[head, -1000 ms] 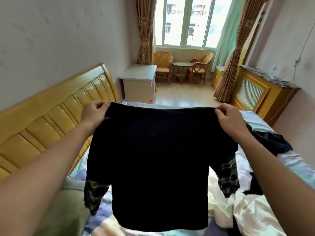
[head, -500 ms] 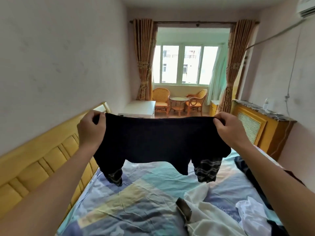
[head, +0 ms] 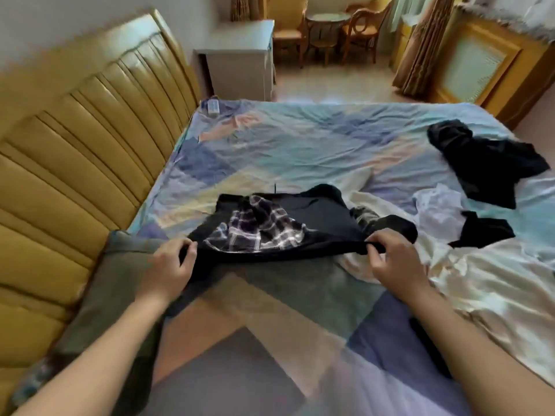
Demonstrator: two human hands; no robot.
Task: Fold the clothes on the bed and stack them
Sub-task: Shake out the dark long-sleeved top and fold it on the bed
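A black shirt (head: 318,214) with plaid sleeves lies low over the patchwork bed sheet (head: 285,151), its near edge stretched between my hands. One plaid sleeve (head: 258,226) is flopped across the body. My left hand (head: 169,265) grips the shirt's left corner. My right hand (head: 390,259) pinches the right corner. A cream garment (head: 480,280) spreads under and right of my right hand. A white garment (head: 435,208), a small black piece (head: 483,229) and a crumpled black garment (head: 486,163) lie further right.
A padded yellow headboard (head: 75,175) runs along the left. A grey-green pillow (head: 114,295) sits by my left forearm. A remote (head: 213,106) rests at the bed's far corner. Beyond stand a white nightstand (head: 240,61), wicker chairs (head: 360,28) and a radiator cover (head: 474,61).
The shirt, held up in the air before, has come down onto the bed, with a plaid sleeve now flopped over it. Both hands dropped with it and the view tilted down.
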